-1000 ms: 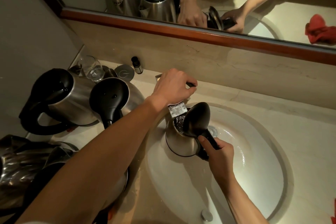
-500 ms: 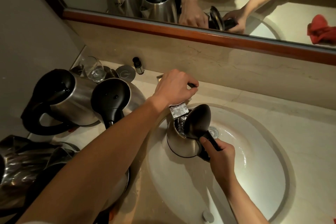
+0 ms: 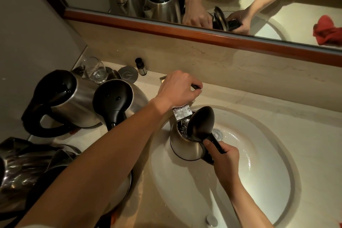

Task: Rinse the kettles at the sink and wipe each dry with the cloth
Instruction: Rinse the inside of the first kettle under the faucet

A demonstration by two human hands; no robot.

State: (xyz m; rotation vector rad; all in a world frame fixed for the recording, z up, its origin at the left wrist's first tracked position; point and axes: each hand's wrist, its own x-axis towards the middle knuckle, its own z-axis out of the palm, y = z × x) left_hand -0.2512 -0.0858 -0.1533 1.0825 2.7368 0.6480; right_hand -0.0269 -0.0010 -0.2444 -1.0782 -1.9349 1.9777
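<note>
A steel kettle with its black lid flipped up stands in the white oval sink under the flat tap spout. Water runs from the spout into the kettle's mouth. My right hand grips the kettle's black handle. My left hand is curled over the tap lever behind the spout. Two more steel kettles with black lids stand on the counter at left. The red cloth shows only in the mirror.
A drinking glass, a small dark bottle and a round metal disc sit at the back left. Crumpled dark shiny material lies at the lower left. The mirror's wooden frame runs above the marble backsplash.
</note>
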